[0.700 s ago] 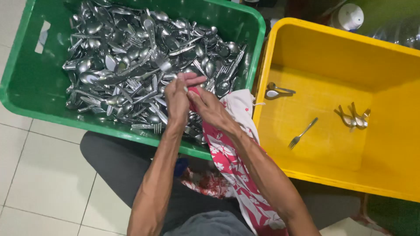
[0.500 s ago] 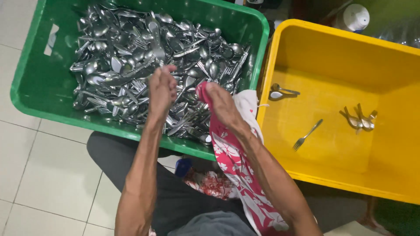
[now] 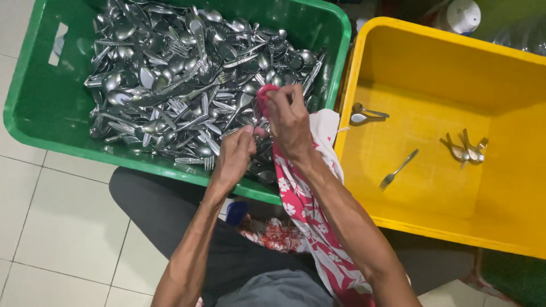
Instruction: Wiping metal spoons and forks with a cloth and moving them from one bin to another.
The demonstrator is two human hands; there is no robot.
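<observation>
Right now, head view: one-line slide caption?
Both hands, left hand and right hand, work a red floral cloth over a green crate of cutlery.

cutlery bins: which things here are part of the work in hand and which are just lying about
In hand:
left hand
right hand
floral cloth
green crate of cutlery
yellow crate
fork

Lying about:
white-capped bottle
blue object

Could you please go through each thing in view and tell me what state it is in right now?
Green crate: heaped with loose steel spoons and forks.
Yellow crate: nearly bare, a fork and a few spoons on its floor.
Floral cloth: draped over the lap, upper end bunched.
Right hand: shut on floral cloth.
Left hand: fingers pinched at the cloth; what it grips is hidden.
</observation>
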